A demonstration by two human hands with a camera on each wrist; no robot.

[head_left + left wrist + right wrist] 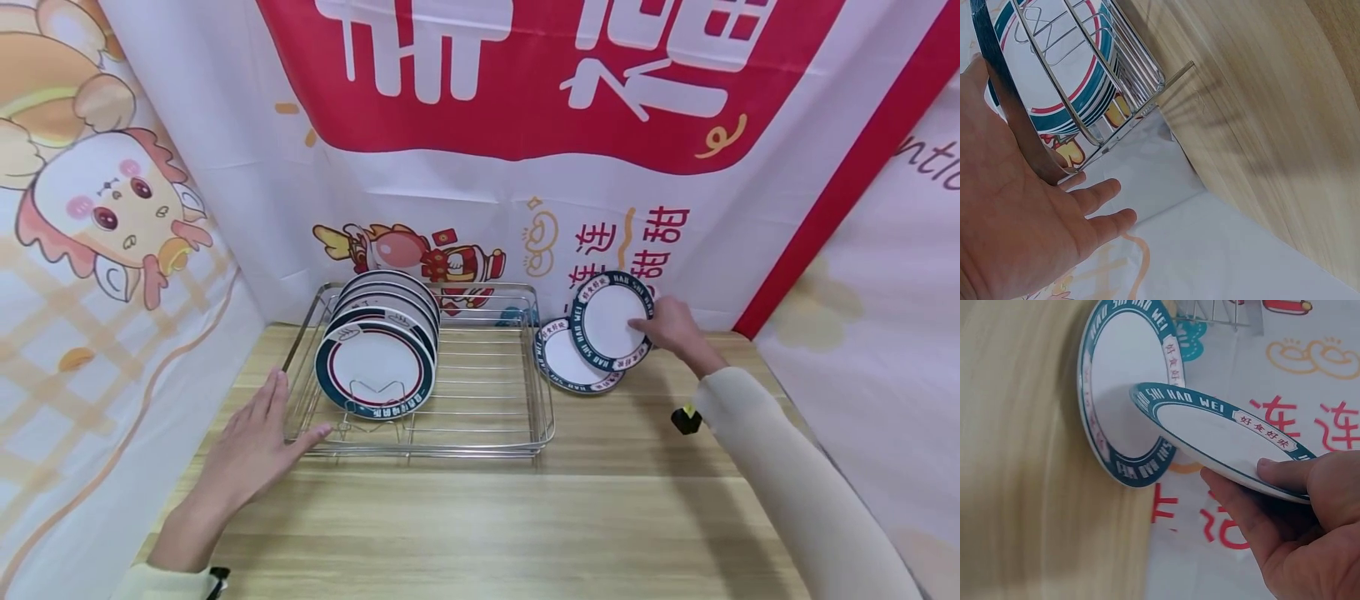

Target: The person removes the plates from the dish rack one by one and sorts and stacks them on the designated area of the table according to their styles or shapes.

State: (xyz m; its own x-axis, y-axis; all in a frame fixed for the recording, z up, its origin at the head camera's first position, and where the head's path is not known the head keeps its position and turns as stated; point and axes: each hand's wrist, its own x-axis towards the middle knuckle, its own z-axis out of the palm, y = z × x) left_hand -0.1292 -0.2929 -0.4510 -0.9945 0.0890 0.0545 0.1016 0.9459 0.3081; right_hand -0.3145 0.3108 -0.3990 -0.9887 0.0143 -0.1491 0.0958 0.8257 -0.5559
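Note:
My right hand [671, 329] pinches the edge of a white plate [611, 321] with a teal lettered rim. The right wrist view shows the thumb on its upper face and fingers [1241, 515] beneath. Partly behind this raised plate, a matching plate [1129, 381] lies on the table. With fingers extended, my left hand [251, 442] rests against the left front corner of a wire dish rack [480, 400]. In the left wrist view the rack's flat metal side [1013, 109] crosses that palm. Several plates [377, 367] stand tilted in a row in the rack's left part.
A wooden table [480, 525] carries everything. Printed cloth hangs [465, 179] close behind the rack, with more cloth at both sides. A small black object [686, 419] with a yellow-green mark sits by the right forearm.

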